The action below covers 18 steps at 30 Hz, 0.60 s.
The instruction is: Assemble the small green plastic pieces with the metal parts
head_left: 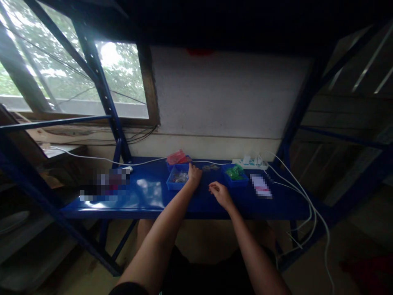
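Note:
My left hand (195, 175) is at the right edge of a blue bin (174, 187) of small parts in clear plastic (180, 177). One finger points away from me, apart from the others, and nothing shows in the hand. Behind that bin is another blue bin (169, 164) with red plastic bags (177, 157) on it. Further right, my right hand (220, 193) hovers near the front of the table, fingers curled and tips together; anything between them is too small to make out. Small clear pieces (210, 167) lie on the tabletop beyond my hands.
Right of my hands stands a blue bin (236, 183) with green plastic bags (235, 172). A power strip (250, 164) with white cables (302, 190) lies behind a blurred phone-like object (260, 185). Blue posts (112, 106) frame the blue table (147, 200); blurred items (107, 183) sit left.

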Tool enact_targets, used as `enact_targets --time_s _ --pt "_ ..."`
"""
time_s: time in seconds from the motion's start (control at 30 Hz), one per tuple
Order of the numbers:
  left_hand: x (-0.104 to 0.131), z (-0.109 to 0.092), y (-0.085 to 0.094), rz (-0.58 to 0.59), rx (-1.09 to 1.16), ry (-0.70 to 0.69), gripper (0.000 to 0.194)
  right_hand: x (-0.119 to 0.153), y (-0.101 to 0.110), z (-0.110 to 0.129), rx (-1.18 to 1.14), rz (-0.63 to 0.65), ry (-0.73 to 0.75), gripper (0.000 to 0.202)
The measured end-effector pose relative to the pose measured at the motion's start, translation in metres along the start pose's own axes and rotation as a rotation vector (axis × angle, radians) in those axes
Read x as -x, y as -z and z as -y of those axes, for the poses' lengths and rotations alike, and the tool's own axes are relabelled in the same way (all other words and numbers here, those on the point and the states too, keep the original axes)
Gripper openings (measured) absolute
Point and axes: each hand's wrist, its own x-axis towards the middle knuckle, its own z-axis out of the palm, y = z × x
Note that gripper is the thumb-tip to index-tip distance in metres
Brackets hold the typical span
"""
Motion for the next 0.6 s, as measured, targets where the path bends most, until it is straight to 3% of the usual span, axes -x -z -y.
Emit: enact_targets --time_s 0.2,0.33,0.47,0.53,0.6 --pt "-0.001 0.012 -0.002 -0.029 -0.027 0.075 0.024 0.001 0.0 0.001 0.011 -0.004 0.015 0.013" --pt "-0.002 0.018 0.012 -0.08 -0.006 0.121 0.028 0.001 0.0 0.0 0.009 -0.006 0.022 0.013" --pt "-0.005 0.01 0.028 -0.123 0.03 0.14 0.029 0.001 0.001 -0.003 0.009 -0.002 0.014 0.014" --pt "0.0 0.003 0.031 -0.16 0.103 0.167 0.026 0.0 0.001 -0.004 0.01 -0.035 0.008 0.016" --pt "0.01 -0.003 0.029 -0.244 0.33 0.227 0.02 -0.002 0.002 -0.005 -0.005 -0.099 -0.007 0.022"
